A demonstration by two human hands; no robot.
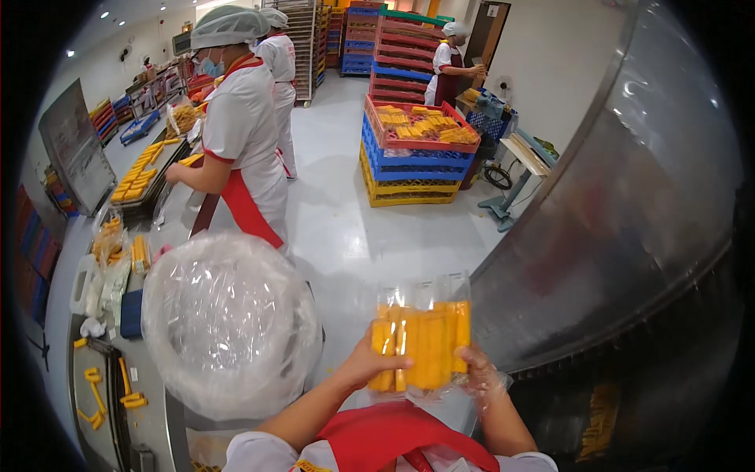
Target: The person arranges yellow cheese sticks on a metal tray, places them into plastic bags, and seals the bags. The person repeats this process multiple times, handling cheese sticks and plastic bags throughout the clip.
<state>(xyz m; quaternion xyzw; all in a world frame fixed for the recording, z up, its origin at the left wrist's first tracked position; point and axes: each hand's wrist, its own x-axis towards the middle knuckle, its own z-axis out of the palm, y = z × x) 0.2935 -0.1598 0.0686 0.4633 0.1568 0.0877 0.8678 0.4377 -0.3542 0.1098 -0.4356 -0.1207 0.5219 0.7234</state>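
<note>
Several clear plastic packs of yellow stick-shaped food (429, 342) are held upright side by side in front of my red apron. My left hand (376, 363) grips their left side, its thumb lying across the front. At the right edge, my right hand (482, 374) is closed round the packs, with thin clear plastic, apparently a glove, over it. The fingers behind the packs are hidden. To the left of my left arm stands a large round container lined with a clear plastic bag (232, 322).
Stacked crates (417, 161) with yellow packs on top stand ahead. A big curved metal surface (598, 212) rises on my right. At left, a co-worker in white (252, 126) handles yellow sticks on a tray (145, 177). A tray with loose yellow pieces (114, 425) lies near left.
</note>
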